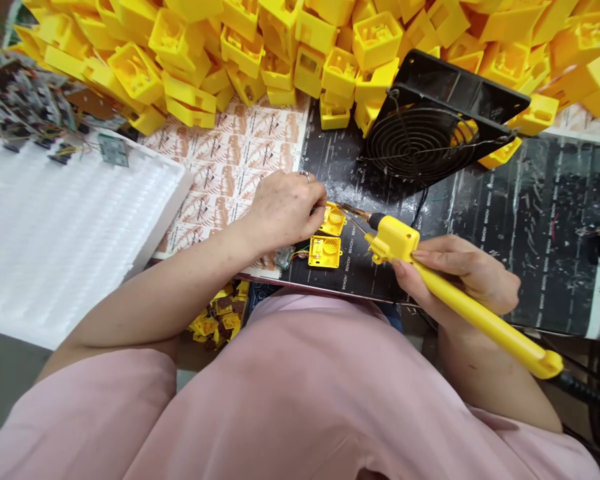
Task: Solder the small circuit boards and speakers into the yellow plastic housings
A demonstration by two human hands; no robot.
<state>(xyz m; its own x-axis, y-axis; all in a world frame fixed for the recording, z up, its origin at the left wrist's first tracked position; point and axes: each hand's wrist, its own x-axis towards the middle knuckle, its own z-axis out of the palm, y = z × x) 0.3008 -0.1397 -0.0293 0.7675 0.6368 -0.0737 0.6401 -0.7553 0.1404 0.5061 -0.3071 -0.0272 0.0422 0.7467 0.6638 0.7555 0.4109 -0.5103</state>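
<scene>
My right hand (473,270) is closed around a yellow soldering iron (467,303) with a thin guide tube by its tip. The iron points left, its tip at the upper edge of a small yellow plastic housing (335,221). My left hand (287,207), with a ring on one finger, bends over that housing's left side, fingers pinched together. What they grip is hidden beneath the hand. Just below lies a second yellow housing (325,252), open side up, with a round grille inside. Thin coloured wires run left from it toward a small circuit board (283,257).
A black fan (420,143) stands beyond the iron. Yellow casings (310,67) are heaped along the back. At left, white foam (80,227) carries wired circuit boards (113,150). More yellow parts (223,317) sit below the table edge. A black cable (587,393) trails from the iron.
</scene>
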